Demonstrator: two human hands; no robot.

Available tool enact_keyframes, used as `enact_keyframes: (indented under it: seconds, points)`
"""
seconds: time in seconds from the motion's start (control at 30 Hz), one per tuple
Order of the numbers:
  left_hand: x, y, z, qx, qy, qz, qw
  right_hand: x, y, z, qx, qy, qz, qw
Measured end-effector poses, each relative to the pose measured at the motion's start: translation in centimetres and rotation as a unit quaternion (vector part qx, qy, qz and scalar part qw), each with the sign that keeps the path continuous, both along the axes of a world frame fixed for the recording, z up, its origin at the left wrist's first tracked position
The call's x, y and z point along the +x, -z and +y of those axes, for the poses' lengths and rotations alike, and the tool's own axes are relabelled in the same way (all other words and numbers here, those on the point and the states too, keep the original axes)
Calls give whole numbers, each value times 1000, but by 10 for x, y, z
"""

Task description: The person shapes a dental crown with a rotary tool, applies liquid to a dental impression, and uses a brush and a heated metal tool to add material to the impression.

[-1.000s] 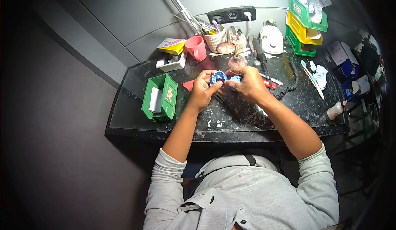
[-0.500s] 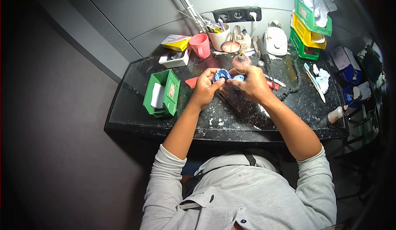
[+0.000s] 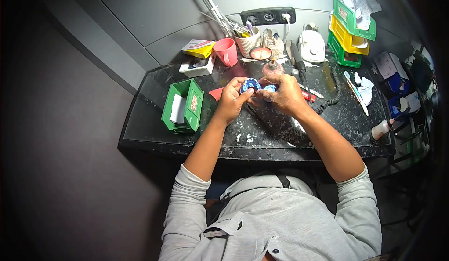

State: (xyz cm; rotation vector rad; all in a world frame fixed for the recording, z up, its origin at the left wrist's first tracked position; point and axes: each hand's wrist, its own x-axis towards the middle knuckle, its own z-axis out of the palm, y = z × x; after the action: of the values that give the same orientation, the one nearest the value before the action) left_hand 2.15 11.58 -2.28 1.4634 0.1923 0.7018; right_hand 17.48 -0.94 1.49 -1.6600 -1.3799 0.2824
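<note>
Over the middle of the desk, my left hand (image 3: 230, 103) pinches a dark blue, horseshoe-shaped dental arch model (image 3: 249, 86) between thumb and fingers. My right hand (image 3: 289, 96) grips a lighter blue dental model (image 3: 269, 88), its fingers covering much of that piece. The two blue pieces sit side by side, close together, with the fingertips of both hands almost meeting. Under and beside the hands lie flat red pieces (image 3: 216, 93) on the dark desk. A round glass bottle of pinkish liquid (image 3: 273, 68) stands just behind my right hand.
A green bin (image 3: 193, 109) stands left on the spotted black desk (image 3: 145, 125). Behind are a pink mug (image 3: 226, 52), a tool holder (image 3: 249, 45) and a corded handpiece (image 3: 297, 57). A toothbrush (image 3: 356, 94), a small white bottle (image 3: 380, 130) and stacked bins (image 3: 348, 32) occupy the right.
</note>
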Motion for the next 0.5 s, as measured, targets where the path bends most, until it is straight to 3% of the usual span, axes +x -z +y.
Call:
enact_keyframes:
  seconds: [0.5]
  points:
    - [0,-3,-2,-13,-1,-4,1000,1,0,0,10,-10,6,1000]
